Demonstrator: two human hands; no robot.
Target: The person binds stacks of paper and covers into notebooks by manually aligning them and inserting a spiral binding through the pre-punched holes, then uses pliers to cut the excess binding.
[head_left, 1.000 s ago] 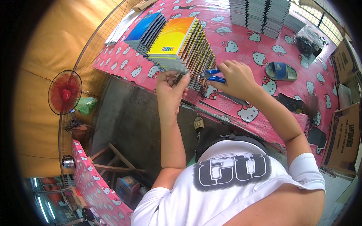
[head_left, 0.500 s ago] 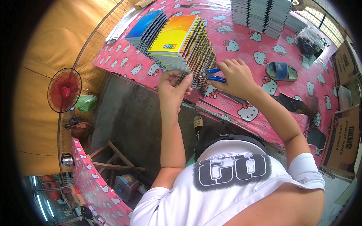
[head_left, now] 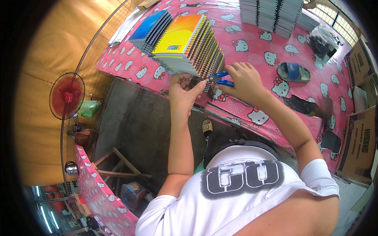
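My table (head_left: 252, 55), under a pink cat-print cloth, carries fanned spiral notebooks (head_left: 185, 43), stacked white notebooks (head_left: 271, 11), and a blue sandal (head_left: 293, 72).

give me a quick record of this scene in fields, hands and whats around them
left hand: pinches the near edge of the spiral notebook stack
right hand: grips blue-handled pliers, tips at the wire binding
surface: table with pink cartoon-cat cloth
other stacks: blue-covered notebooks at left; tall white piles at far edge
also on table: blue sandal
off table: red fan at left, cardboard boxes at right
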